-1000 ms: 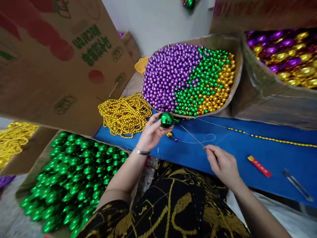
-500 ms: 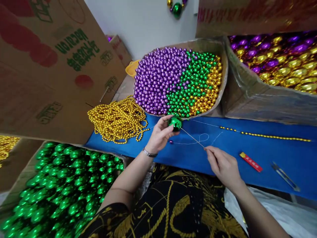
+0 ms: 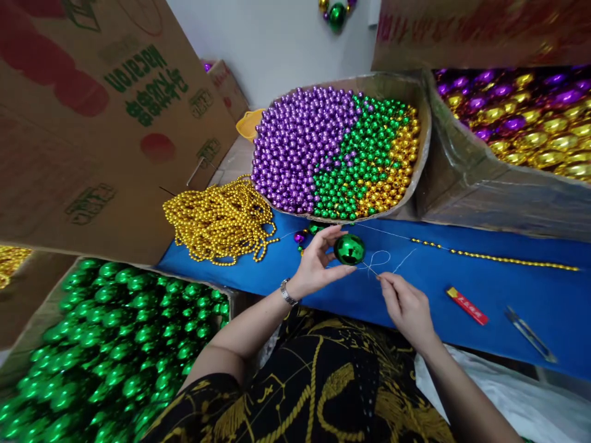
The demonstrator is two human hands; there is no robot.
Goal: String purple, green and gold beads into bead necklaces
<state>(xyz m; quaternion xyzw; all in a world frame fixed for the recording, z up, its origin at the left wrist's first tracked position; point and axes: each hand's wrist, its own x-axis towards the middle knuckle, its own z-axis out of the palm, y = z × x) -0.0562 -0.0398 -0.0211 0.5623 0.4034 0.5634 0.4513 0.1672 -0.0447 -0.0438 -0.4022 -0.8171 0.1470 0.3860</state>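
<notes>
Head view: blue surface [image 3: 530, 289] under work. Left hand [image 3: 321, 264] gripping, right hand [image 3: 409, 307] pinching. Green ball [image 3: 349, 249] in left fingers, between hands; best held still, thumb clear. Needle [image 3: 372, 269] in right fingertips, front part hidden, likely inside ball; push straight and slow. Thread [image 3: 381, 251] looped near needle; best loose, no knots.

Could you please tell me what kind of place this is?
Probably a workshop for stringing beads: there is a heap of small purple, green and gold beads, a pile of gold bead strands, and a large green ball in the left hand.
</notes>
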